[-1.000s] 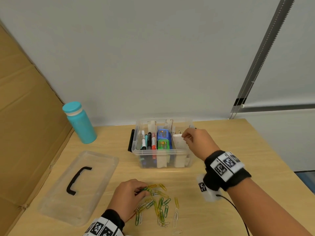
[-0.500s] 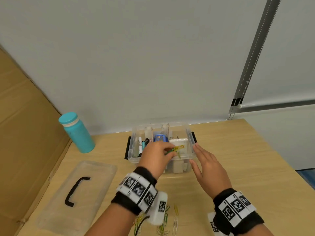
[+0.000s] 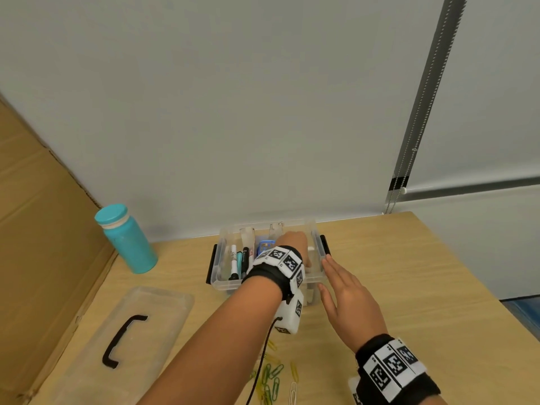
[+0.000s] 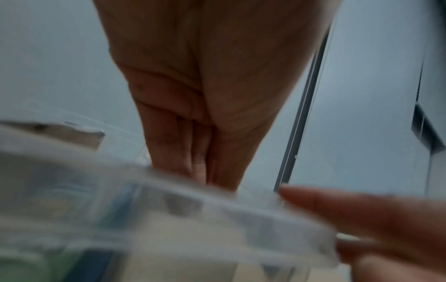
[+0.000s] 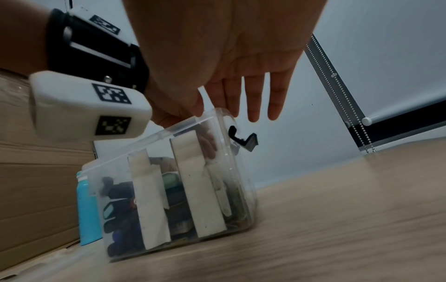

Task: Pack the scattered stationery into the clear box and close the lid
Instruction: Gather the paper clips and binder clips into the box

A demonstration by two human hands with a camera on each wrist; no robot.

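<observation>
The clear box (image 3: 225, 260) stands open at the back of the table, split into compartments. Markers (image 3: 238, 261) fill its left one and a blue item (image 3: 264, 246) lies in the middle one. My left hand (image 3: 293, 241) dips into the right compartment, its fingers (image 4: 202, 148) bunched in a pinch; their tips and the paper clips they pinch are hidden behind the rim. Seen through the box wall (image 5: 231, 171), those fingers sit high in the compartment. My right hand (image 3: 344, 293) lies flat with straight fingers (image 5: 253, 99) beside the box's right end, by the black latch (image 5: 243, 140). Several loose paper clips (image 3: 270, 375) remain near the front edge.
The clear lid (image 3: 160, 311) with a black handle lies on the table to the left. A teal bottle (image 3: 128, 241) stands at the back left, next to a cardboard wall (image 3: 43, 229). The table's right edge runs close to the right of the box.
My left hand lifted a pinch of paper clips from the pile and has gone down into the box's right compartment. My right hand left the box and opened flat beside it.
</observation>
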